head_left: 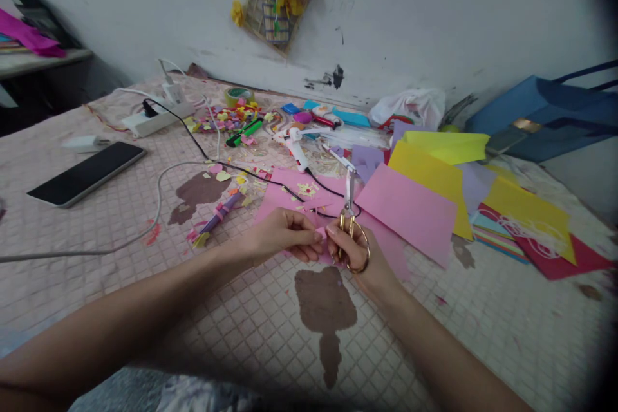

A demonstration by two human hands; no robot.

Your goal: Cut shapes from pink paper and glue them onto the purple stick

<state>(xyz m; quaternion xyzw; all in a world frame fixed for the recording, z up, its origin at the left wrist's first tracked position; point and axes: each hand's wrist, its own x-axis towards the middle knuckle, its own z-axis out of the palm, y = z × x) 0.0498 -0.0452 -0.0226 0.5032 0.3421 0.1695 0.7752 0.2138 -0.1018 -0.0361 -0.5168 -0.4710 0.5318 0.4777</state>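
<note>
My right hand (367, 257) is closed around a pair of scissors (348, 193) with gold handles, their blades pointing away from me. Against its fingertips meets my left hand (284, 235), pinching a small piece of pink paper (321, 232). The fingers partly cover that piece. Beneath both hands a pink sheet (275, 196) lies on the table, with pale paper scraps on it. Just beyond is a white glue gun (295, 149) with a black cord. Left of my left hand rests a rolled purple paper piece (219, 214) with pink and yellow bits.
A phone (89, 174) and a power strip (157, 119) lie at left, with cables crossing the table. Paper scraps, a green cutter (245, 132) and tape (239, 96) sit at the back. Coloured sheets (410, 209) and a blue bag (541, 116) occupy the right.
</note>
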